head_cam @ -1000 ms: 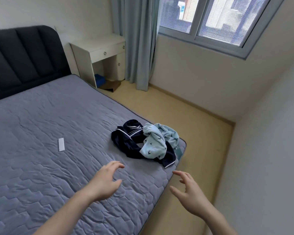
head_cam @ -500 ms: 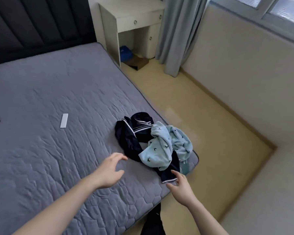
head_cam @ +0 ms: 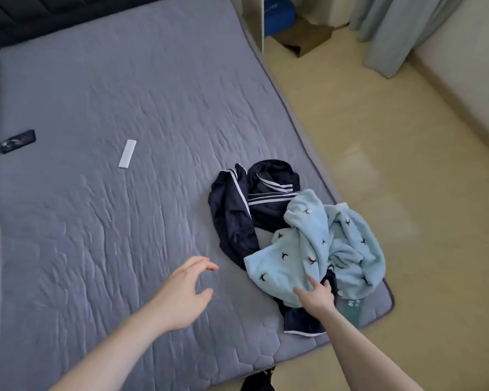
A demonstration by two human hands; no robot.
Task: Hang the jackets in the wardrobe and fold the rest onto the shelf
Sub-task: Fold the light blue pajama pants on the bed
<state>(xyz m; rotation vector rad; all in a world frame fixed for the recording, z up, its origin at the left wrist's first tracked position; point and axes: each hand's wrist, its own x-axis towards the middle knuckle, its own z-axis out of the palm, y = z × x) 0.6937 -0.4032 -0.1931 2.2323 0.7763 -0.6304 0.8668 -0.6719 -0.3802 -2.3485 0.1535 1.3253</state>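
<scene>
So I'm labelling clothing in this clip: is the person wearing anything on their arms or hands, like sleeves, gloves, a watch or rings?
Nothing shows. Both forearms are bare as far as the frame reaches, with no sleeve edge in view. The left hand and right hand have no gloves, and no watch, bracelet or ring is visible on the parts seen.

Right hand [head_cam: 316, 297] has its fingertips on the light blue garment [head_cam: 319, 249], piled over a navy jacket [head_cam: 249, 210] at the mattress [head_cam: 96, 221] corner. Left hand [head_cam: 185, 292] hovers loosely curled nearby, holding nothing.
</scene>
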